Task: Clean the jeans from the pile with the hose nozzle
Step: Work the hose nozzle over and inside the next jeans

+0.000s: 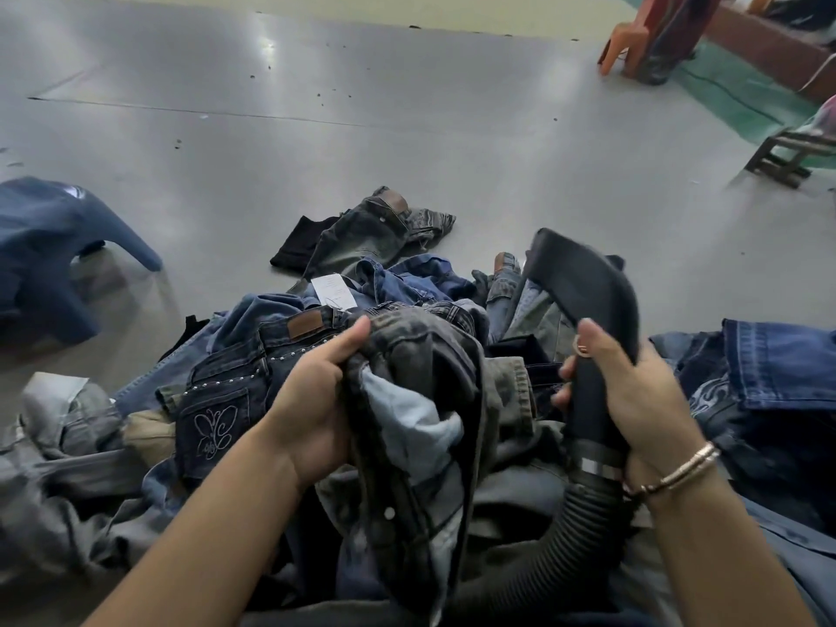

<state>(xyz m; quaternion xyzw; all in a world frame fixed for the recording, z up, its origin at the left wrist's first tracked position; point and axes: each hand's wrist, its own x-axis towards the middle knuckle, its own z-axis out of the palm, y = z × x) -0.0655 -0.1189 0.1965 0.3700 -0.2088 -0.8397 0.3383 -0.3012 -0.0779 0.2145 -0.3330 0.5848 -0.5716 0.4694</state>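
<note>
At lower right of the frame the right hand (pixel 633 400) has its fingers wrapped around the neck of a black plastic hose nozzle (pixel 583 282). Its long axis runs up and slightly left, the wide flat mouth aimed at the upper centre, away from the person. A ribbed black hose (pixel 583 522) trails down from a metal collar at its base. At centre, the left hand (pixel 312 405) grips a bunched pair of faded grey-black denim jeans (pixel 420 400), pale lining showing, lifted above the heap of blue and grey jeans (pixel 226 386) on the grey floor (pixel 362 106).
</note>
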